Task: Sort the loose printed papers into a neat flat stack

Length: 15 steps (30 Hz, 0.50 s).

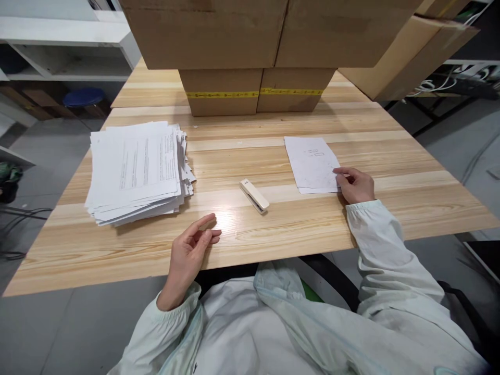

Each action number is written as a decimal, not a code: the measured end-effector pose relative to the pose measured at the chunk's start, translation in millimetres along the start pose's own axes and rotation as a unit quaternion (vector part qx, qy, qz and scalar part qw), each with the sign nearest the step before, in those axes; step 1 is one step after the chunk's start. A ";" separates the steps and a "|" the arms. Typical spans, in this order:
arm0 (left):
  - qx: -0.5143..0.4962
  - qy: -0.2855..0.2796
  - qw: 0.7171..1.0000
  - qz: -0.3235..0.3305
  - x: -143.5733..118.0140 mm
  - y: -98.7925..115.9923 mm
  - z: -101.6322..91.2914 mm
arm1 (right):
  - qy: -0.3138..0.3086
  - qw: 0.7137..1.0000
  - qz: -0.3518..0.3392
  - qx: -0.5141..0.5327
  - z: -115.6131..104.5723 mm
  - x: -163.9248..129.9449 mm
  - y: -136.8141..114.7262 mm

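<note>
To the right lies a thin set of white paper sheets point(312, 164) with small printed shapes on the top page. My right hand point(356, 186) is at their right edge, fingers curled, with thumb and index finger pinching the paper there. My left hand point(191, 245) is by the table's front edge, holding nothing, its index finger stretched out and the fingers partly apart. Between the hands a cream-coloured stapler point(253, 196) rests at a slant, touched by neither. On the left stands a thick, uneven stack of printed papers point(135, 172), apart from my left hand.
Large cardboard boxes point(219, 36) are stacked at the back of the wooden table point(234, 239). Another cardboard box point(406, 57) leans at the back right, near cables. A white shelf point(70, 31) and a blue stool point(84, 97) stand beyond the table on the left.
</note>
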<state>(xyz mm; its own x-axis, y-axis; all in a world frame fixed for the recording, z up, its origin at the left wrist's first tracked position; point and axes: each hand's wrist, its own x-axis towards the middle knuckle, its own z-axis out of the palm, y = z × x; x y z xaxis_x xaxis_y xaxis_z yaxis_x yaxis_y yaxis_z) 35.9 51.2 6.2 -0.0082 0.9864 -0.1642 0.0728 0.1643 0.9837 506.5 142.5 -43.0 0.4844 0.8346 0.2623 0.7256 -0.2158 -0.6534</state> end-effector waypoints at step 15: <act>0.002 0.075 0.994 0.085 -9.0 6.9 -6.4 | -0.014 0.986 -0.120 -0.112 -2.6 -7.9 22.4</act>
<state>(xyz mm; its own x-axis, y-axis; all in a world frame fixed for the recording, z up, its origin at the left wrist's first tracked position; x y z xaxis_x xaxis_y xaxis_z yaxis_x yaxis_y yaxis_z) 30.1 43.5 14.9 -0.1432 0.9895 0.0174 0.0904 -0.0044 0.9959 520.3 129.8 -57.9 0.2734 0.8882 0.3691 0.9090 -0.1131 -0.4011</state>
